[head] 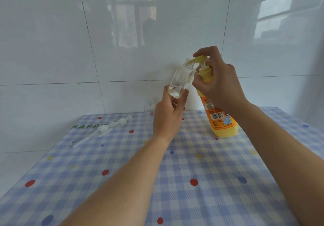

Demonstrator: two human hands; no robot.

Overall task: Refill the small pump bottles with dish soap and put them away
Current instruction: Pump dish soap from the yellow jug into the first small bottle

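Note:
My left hand (168,115) grips the base of a small clear bottle (180,78), tilted with its open neck up against the yellow pump spout. A little clear liquid sits in the bottle's bottom. My right hand (215,78) curls round the neck of the big yellow dish soap bottle (220,118), with the forefinger on top of its pump head (201,59). The soap bottle stands tilted on the table. A second clear small bottle (149,106) stands behind my left hand, partly hidden. Two white pump tops (108,129) with tubes lie on the cloth at the left.
The table (175,182) has a blue checked cloth with coloured dots and stands against a white tiled wall (122,32). Its left edge runs diagonally from the back left to the near left corner.

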